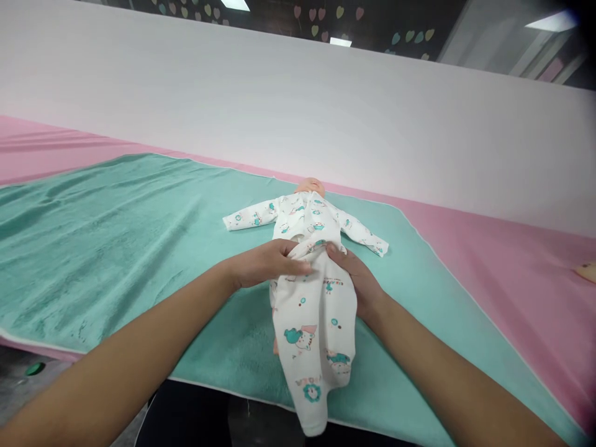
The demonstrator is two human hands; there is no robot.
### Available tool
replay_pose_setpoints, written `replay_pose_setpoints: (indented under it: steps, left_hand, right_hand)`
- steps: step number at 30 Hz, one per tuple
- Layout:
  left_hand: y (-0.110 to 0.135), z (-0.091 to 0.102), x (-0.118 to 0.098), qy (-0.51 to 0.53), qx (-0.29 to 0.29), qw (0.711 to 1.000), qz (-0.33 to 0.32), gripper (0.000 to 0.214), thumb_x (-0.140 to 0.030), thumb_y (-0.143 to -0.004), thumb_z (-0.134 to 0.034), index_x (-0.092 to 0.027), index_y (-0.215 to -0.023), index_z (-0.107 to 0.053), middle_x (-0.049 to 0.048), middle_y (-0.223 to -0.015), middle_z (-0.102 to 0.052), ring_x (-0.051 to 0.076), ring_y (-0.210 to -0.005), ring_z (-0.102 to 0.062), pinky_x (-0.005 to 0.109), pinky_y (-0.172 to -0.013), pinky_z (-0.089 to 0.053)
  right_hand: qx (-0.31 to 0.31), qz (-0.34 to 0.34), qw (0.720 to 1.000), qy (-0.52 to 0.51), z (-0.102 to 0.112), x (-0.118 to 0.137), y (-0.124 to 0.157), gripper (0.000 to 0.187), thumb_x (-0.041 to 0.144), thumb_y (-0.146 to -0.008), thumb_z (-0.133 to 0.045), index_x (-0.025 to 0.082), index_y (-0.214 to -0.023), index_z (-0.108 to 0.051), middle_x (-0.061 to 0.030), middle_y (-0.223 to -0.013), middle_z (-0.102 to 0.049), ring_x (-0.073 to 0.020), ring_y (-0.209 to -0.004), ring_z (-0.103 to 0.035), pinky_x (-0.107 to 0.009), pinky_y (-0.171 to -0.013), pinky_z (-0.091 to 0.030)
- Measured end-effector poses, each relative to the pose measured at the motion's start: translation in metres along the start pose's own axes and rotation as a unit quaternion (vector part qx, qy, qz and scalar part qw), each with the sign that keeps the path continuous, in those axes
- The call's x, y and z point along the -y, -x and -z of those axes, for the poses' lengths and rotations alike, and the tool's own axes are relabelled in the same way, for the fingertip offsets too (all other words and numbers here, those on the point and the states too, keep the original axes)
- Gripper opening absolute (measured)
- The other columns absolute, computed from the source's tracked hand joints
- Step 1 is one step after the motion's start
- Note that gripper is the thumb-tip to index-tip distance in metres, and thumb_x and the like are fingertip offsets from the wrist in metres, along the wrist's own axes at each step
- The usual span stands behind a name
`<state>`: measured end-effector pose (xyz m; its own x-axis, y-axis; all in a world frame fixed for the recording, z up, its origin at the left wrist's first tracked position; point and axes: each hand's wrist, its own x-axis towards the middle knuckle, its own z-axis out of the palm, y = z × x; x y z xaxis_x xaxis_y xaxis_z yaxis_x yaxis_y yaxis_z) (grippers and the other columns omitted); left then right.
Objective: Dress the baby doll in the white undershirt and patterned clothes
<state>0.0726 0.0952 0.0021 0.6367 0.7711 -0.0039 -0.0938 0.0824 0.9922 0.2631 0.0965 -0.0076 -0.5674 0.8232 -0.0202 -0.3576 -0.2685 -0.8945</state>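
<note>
A baby doll [311, 185] lies on its back with its head away from me, wearing a white printed long-sleeved top [305, 214] with both sleeves spread out. White printed baby pants [310, 338] lie over its lower body, the legs hanging toward me past the table's near edge. My left hand [270, 263] grips the waistband on the left, thumb on top of the cloth. On the right, my right hand [356, 276] pinches the waistband with its thumb, the other fingers hidden behind the fabric. A sliver of the doll's leg shows beside the pants.
A green blanket [139, 230] with folds at the left lies over a pink cloth [493, 267]. Behind them rises a white wall [279, 105] with dark glass above. At the far right edge is a skin-coloured object [587, 271], partly cut off.
</note>
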Motion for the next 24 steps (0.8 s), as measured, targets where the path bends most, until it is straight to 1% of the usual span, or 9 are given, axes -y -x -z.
replay_pose_setpoints:
  steps: [3, 7, 9, 11, 13, 16, 18, 21, 24]
  left_hand:
    - [-0.001, -0.004, 0.004, 0.075, -0.04, 0.996, -0.022, 0.027, -0.038, -0.076, -0.065, -0.013, -0.085, -0.064, 0.0087, -0.082, -0.065, 0.018, -0.072, -0.062, 0.028, -0.065, -0.048]
    - [-0.004, -0.01, 0.009, 0.172, -0.057, 0.981, -0.068, 0.034, -0.042, -0.076, -0.063, -0.012, -0.093, -0.063, 0.0106, -0.083, -0.066, 0.02, -0.072, -0.063, 0.031, -0.067, -0.05]
    - [-0.003, -0.012, 0.007, 0.164, -0.05, 0.984, -0.042, 0.035, -0.043, -0.077, -0.061, -0.011, -0.091, -0.064, 0.0104, -0.081, -0.066, 0.018, -0.068, -0.062, 0.03, -0.064, -0.05]
    - [0.0, -0.011, 0.004, 0.125, -0.046, 0.991, -0.004, 0.035, -0.045, -0.079, -0.059, -0.011, -0.087, -0.066, 0.0094, -0.078, -0.065, 0.016, -0.065, -0.061, 0.026, -0.058, -0.048]
    - [0.003, -0.01, 0.0, 0.061, -0.02, 0.998, 0.023, 0.031, -0.041, -0.075, -0.064, -0.012, -0.086, -0.067, 0.0083, -0.079, -0.065, 0.016, -0.067, -0.061, 0.025, -0.058, -0.048]
    - [0.006, -0.01, -0.003, 0.013, 0.027, 0.999, 0.013, 0.028, -0.026, -0.066, -0.075, -0.014, -0.09, -0.067, 0.0073, -0.086, -0.066, 0.018, -0.076, -0.062, 0.027, -0.068, -0.05]
    - [0.005, -0.011, -0.002, 0.059, 0.017, 0.998, -0.022, 0.027, -0.024, -0.068, -0.074, -0.014, -0.092, -0.066, 0.0078, -0.087, -0.067, 0.019, -0.079, -0.063, 0.029, -0.072, -0.05]
    - [0.001, -0.014, 0.004, 0.147, -0.015, 0.987, -0.063, 0.028, -0.033, -0.076, -0.066, -0.013, -0.096, -0.064, 0.0096, -0.086, -0.067, 0.019, -0.075, -0.064, 0.03, -0.069, -0.051]
    - [-0.003, -0.016, 0.008, 0.169, -0.017, 0.984, -0.058, 0.03, -0.036, -0.08, -0.061, -0.012, -0.098, -0.062, 0.0106, -0.084, -0.067, 0.019, -0.073, -0.064, 0.029, -0.065, -0.051]
  right_hand:
    - [0.039, -0.007, 0.999, 0.034, -0.002, 0.002, -0.001, 0.037, 0.043, -0.076, -0.064, 0.016, -0.101, -0.063, -0.0069, -0.086, -0.068, -0.0173, -0.073, -0.064, -0.029, -0.067, -0.051]
    - [0.146, -0.058, 0.981, 0.117, -0.003, 0.006, 0.002, 0.043, 0.034, -0.062, -0.077, 0.013, -0.097, -0.065, -0.0073, -0.086, -0.068, -0.0195, -0.077, -0.064, -0.028, -0.065, -0.05]
    - [0.139, -0.065, 0.982, 0.11, -0.001, 0.004, 0.003, 0.04, 0.033, -0.064, -0.076, 0.013, -0.097, -0.065, -0.007, -0.084, -0.068, -0.0194, -0.077, -0.064, -0.03, -0.068, -0.051]
    - [0.095, -0.042, 0.993, 0.064, 0.002, 0.001, 0.003, 0.04, 0.042, -0.072, -0.068, 0.015, -0.101, -0.064, -0.0071, -0.084, -0.068, -0.0188, -0.076, -0.064, -0.031, -0.07, -0.051]
    - [0.074, -0.021, 0.997, 0.022, 0.006, -0.003, 0.003, 0.045, 0.052, -0.077, -0.059, 0.016, -0.104, -0.062, -0.0077, -0.085, -0.068, -0.0186, -0.076, -0.064, -0.031, -0.071, -0.051]
    - [0.121, -0.022, 0.992, 0.038, 0.006, -0.001, 0.004, 0.048, 0.054, -0.075, -0.06, 0.015, -0.103, -0.062, -0.0076, -0.083, -0.066, -0.0185, -0.075, -0.063, -0.03, -0.067, -0.051]
    - [0.17, -0.037, 0.98, 0.094, 0.003, 0.005, 0.004, 0.043, 0.047, -0.071, -0.067, 0.013, -0.098, -0.063, -0.0061, -0.079, -0.065, -0.0175, -0.072, -0.062, -0.029, -0.064, -0.051]
    - [0.219, -0.077, 0.957, 0.176, -0.004, 0.013, 0.005, 0.032, 0.033, -0.065, -0.074, 0.013, -0.088, -0.064, -0.0033, -0.074, -0.064, -0.0149, -0.067, -0.06, -0.025, -0.059, -0.049]
    - [0.2, -0.076, 0.965, 0.151, -0.004, 0.013, 0.005, 0.032, 0.029, -0.066, -0.073, 0.014, -0.092, -0.064, -0.0035, -0.077, -0.066, -0.0156, -0.07, -0.061, -0.025, -0.061, -0.049]
